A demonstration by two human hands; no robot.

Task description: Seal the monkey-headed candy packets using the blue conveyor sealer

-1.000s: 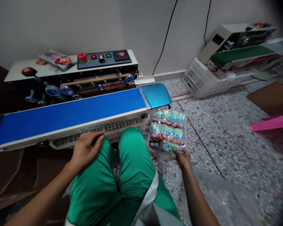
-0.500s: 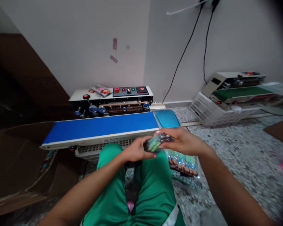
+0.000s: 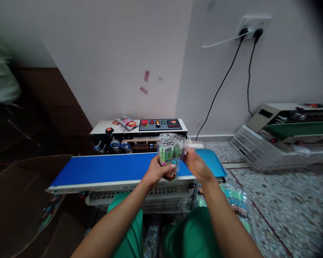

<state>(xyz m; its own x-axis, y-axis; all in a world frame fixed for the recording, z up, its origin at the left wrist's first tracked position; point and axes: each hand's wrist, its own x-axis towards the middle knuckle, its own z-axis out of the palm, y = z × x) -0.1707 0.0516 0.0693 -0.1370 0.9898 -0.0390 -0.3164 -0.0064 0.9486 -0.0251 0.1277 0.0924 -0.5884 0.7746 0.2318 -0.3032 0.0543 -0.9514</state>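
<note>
My left hand (image 3: 158, 171) and my right hand (image 3: 194, 164) hold up one clear plastic packet (image 3: 170, 149) of green-and-brown printed pieces in front of me. Both hands are closed on it, the left at its lower edge, the right at its right side. The packet hangs upright above the blue conveyor belt (image 3: 107, 168) of a sealing machine (image 3: 140, 136). A clear bag of more such packets (image 3: 235, 202) lies on the floor by my right knee. My green trousers (image 3: 193, 233) fill the bottom of the view.
A brown cardboard box (image 3: 24, 204) stands open at the left. A second sealing machine with a green belt (image 3: 290, 130) sits on a white crate (image 3: 258, 152) at the right. Black cables (image 3: 226, 79) run from a wall socket (image 3: 254, 23). The floor is speckled stone.
My right hand picked a packet from the bag on the floor. Both hands met over my lap, then raised the packet upright above the belt. The view tilted upward.
</note>
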